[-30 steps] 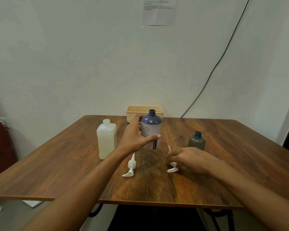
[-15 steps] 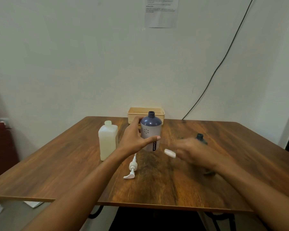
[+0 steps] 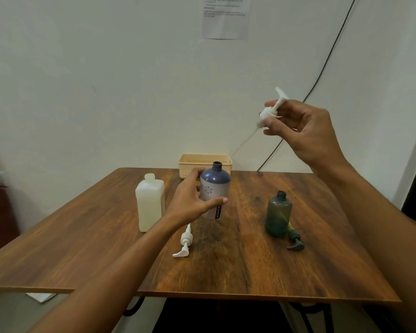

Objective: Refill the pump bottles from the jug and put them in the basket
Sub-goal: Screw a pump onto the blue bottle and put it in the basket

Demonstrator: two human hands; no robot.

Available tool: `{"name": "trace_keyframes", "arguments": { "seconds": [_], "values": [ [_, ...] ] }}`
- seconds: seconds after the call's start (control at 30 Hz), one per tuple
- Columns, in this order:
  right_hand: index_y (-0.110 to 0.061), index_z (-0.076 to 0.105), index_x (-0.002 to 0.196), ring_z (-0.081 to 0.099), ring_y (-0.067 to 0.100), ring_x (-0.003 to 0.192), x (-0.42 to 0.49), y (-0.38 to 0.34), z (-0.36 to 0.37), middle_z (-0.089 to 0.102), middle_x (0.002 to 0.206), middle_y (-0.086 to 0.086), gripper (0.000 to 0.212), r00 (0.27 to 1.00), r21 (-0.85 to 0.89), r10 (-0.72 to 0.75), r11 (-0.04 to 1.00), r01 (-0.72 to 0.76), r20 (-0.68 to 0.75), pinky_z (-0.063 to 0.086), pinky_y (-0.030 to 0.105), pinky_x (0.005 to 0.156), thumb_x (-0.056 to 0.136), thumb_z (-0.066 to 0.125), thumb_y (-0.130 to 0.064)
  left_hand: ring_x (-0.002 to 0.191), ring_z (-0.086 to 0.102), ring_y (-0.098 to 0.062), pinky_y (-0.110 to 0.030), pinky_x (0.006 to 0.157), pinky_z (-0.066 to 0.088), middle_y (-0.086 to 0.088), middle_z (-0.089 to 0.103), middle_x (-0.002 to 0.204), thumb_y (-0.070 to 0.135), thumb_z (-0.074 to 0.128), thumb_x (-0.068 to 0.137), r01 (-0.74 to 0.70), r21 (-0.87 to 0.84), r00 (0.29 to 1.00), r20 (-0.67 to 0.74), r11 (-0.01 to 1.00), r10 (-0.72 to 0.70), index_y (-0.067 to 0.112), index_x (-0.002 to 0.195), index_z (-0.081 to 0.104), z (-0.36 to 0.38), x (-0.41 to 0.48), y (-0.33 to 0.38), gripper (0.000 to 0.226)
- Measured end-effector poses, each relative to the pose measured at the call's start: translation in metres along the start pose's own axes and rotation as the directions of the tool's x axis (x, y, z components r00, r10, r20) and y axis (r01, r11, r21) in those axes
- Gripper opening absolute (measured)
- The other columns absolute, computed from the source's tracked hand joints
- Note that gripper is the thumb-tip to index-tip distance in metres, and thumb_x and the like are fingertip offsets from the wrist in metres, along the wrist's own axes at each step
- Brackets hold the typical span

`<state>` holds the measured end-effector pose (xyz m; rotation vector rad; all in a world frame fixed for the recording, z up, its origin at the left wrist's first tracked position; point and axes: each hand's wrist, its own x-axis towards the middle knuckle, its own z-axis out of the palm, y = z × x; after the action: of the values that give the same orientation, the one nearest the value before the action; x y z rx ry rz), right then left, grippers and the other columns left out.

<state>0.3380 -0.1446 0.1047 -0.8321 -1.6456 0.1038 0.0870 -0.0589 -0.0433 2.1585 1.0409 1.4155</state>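
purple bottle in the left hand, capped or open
Open: the purple plastic bottle shows a bare threaded neck, and the right hand holds a white pump head clear of it.

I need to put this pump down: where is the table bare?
Bare: the near strip of the table before the lying white pump, and right of the green bottle. Crowded: between jug and purple bottle.

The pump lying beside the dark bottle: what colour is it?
The pump is dark grey-green, seen in the head view.
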Motion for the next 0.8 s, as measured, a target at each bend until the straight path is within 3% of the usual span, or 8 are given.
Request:
{"name": "trace_keyframes", "arguments": {
  "seconds": [0.3, 0.47, 0.63, 0.8],
  "values": [
    [-0.009, 0.072, 0.132, 0.078, 0.016, 0.107, 0.005, -0.003, 0.015, 0.079, 0.118, 0.003, 0.039, 1.0, 0.024, 0.002, 1.0, -0.003, 0.025, 0.065, 0.035, 0.089, 0.097, 0.078, -0.025, 0.108, 0.051, 0.023, -0.003, 0.079, 0.047, 0.032, 0.054, 0.117, 0.063, 0.087, 0.066, -0.007, 0.008, 1.0, 0.002, 1.0, 0.007, 0.035, 0.133, 0.047, -0.001, 0.0, 0.001, 0.083],
    [-0.01, 0.072, 0.132, 0.078, 0.016, 0.106, 0.005, 0.003, 0.019, 0.078, 0.119, 0.003, 0.039, 0.998, 0.009, 0.03, 1.0, -0.03, 0.052, 0.065, 0.039, 0.091, 0.096, 0.079, -0.025, 0.107, 0.052, 0.023, -0.002, 0.08, 0.046, 0.034, 0.054, 0.117, 0.061, 0.087, 0.068, -0.014, 0.006, 1.0, 0.017, 1.0, 0.014, 0.04, 0.131, 0.044, 0.0, 0.0, 0.005, 0.079],
    [-0.009, 0.071, 0.134, 0.078, 0.014, 0.105, 0.004, 0.012, 0.025, 0.077, 0.121, 0.003, 0.04, 0.994, -0.017, 0.05, 0.999, -0.049, 0.094, 0.065, 0.037, 0.091, 0.097, 0.078, -0.023, 0.104, 0.054, 0.017, -0.001, 0.079, 0.046, 0.021, 0.058, 0.125, 0.06, 0.086, 0.069, -0.034, 0.003, 0.999, 0.026, 0.999, 0.034, 0.031, 0.137, 0.047, 0.001, 0.0, 0.008, 0.084],
    [-0.011, 0.072, 0.132, 0.078, 0.013, 0.103, -0.001, 0.023, 0.037, 0.079, 0.115, 0.001, 0.038, 0.979, -0.016, 0.092, 0.996, -0.09, 0.184, 0.065, 0.032, 0.089, 0.096, 0.078, -0.021, 0.11, 0.058, -0.002, -0.005, 0.074, 0.047, 0.008, 0.061, 0.135, 0.059, 0.085, 0.07, -0.025, 0.015, 0.999, 0.032, 1.0, 0.024, 0.028, 0.14, 0.046, 0.005, 0.002, 0.009, 0.086]
  ]
}}
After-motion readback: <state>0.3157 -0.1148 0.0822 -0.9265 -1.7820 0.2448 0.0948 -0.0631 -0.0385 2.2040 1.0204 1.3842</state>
